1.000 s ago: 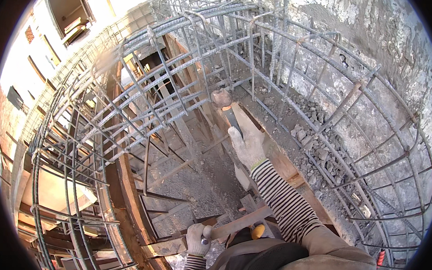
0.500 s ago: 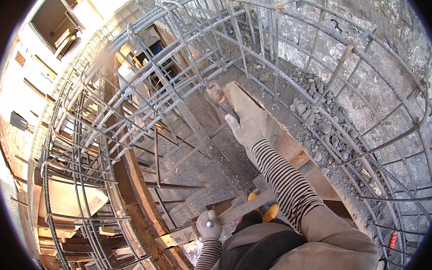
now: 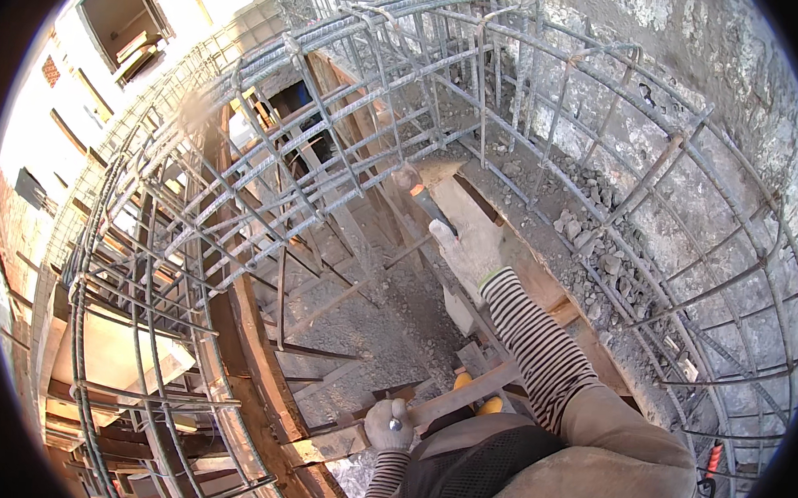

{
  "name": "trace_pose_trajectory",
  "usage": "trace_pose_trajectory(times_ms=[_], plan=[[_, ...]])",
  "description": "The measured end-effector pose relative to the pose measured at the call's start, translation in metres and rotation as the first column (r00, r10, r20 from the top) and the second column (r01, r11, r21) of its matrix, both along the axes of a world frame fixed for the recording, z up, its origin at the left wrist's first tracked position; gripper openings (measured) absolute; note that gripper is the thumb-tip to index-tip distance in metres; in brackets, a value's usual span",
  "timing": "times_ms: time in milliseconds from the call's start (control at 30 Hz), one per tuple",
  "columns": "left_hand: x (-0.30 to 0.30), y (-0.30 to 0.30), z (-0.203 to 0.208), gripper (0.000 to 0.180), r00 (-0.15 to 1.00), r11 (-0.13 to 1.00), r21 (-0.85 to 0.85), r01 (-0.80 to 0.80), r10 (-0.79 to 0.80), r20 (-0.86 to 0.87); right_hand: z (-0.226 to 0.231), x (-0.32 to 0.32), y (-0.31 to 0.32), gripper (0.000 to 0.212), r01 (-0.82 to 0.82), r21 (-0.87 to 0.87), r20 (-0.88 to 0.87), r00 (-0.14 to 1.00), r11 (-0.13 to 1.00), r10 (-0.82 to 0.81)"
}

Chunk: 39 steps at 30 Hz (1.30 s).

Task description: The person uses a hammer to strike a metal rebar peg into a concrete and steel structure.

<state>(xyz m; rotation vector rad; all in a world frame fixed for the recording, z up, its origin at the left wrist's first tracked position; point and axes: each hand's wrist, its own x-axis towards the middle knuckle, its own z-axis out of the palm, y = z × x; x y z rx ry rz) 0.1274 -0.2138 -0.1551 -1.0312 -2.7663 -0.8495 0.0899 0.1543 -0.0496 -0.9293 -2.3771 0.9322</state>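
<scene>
My right hand [image 3: 472, 250], in a pale work glove, is closed on the dark handle of a hammer [image 3: 428, 202]. Its worn, rusty head, with an orange patch beside it, lies close to the top end of a wooden formwork panel [image 3: 527, 271]. My left hand [image 3: 389, 425], gloved too, makes a fist by a wooden crossbar [image 3: 468, 391] low in the picture. A shiny round metal end pokes out of that fist; the rest of the object is hidden. Both forearms wear striped sleeves.
A curved cage of steel bars [image 3: 369, 114] arches around me. Broken stones [image 3: 587, 230] lie along the rough concrete wall [image 3: 723, 174] on the right. A timber beam [image 3: 265, 368] runs down the left, and thin bars cross the pit [image 3: 387, 329] ahead.
The view has shifted slightly, so the cage and wall sit a little differently. More of the hammer's handle shows now beside my right hand. My left hand stays by the crossbar.
</scene>
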Motion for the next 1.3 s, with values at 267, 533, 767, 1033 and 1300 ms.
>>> trace_pose_trajectory(times_ms=[267,533,767,1033,1300], plan=[[-0.003,-0.010,-0.024,0.031,0.997,0.993,-0.112,0.039,-0.031,0.076,-0.015,-0.005,0.005,0.059,0.067,0.118,-0.009,0.998,0.991,-0.066],[0.001,-0.013,-0.019,0.034,0.986,0.993,-0.119,0.015,0.005,0.168,0.042,0.000,-0.018,0.058,-0.167,0.218,-0.339,0.911,0.961,0.235],[-0.010,-0.015,-0.040,0.040,0.988,0.993,0.067,0.097,-0.104,0.113,-0.008,0.002,0.007,0.058,0.033,0.003,-0.170,0.985,0.999,-0.032],[-0.011,-0.028,-0.046,0.031,0.977,0.988,0.130,0.089,-0.112,0.182,0.026,0.024,-0.038,0.039,0.006,0.051,-0.293,0.956,0.999,0.009],[-0.010,-0.017,-0.028,0.015,0.964,0.998,0.022,0.051,-0.055,0.260,0.000,0.068,-0.054,0.045,0.058,-0.608,-0.019,0.996,0.792,-0.087]])
